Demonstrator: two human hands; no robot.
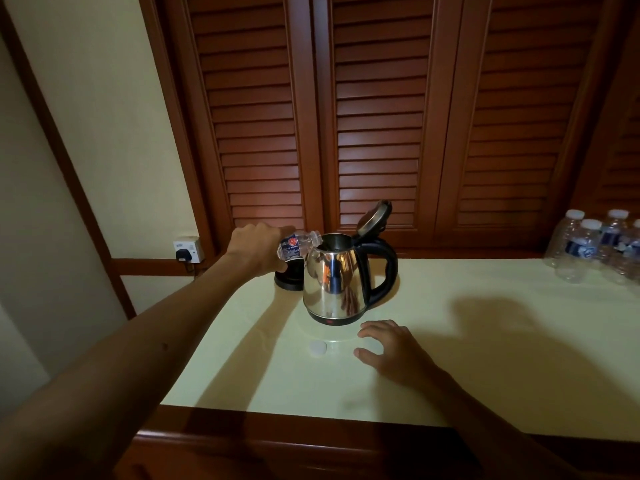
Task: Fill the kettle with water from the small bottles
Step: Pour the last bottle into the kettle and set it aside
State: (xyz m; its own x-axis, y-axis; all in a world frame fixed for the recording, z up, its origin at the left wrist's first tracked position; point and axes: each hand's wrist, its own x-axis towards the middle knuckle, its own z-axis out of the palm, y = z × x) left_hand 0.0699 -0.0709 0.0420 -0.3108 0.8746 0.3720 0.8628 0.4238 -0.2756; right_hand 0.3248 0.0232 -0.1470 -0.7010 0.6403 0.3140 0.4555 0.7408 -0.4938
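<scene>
The left hand (255, 247) gripped a small bottle (298, 244), tipped with its uncapped neck at the open mouth of the steel kettle (334, 278); its lid (374, 216) stood raised. The right hand (388, 348) rested spread on the table (485, 368) beside a white cap (318, 348). Capped bottles (588, 247) stood far right; their contents could not be made out.

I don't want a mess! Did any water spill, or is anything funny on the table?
No spill shows. The left hand tips a bottle into the open kettle. Its cap lies loose near the right hand.
</scene>
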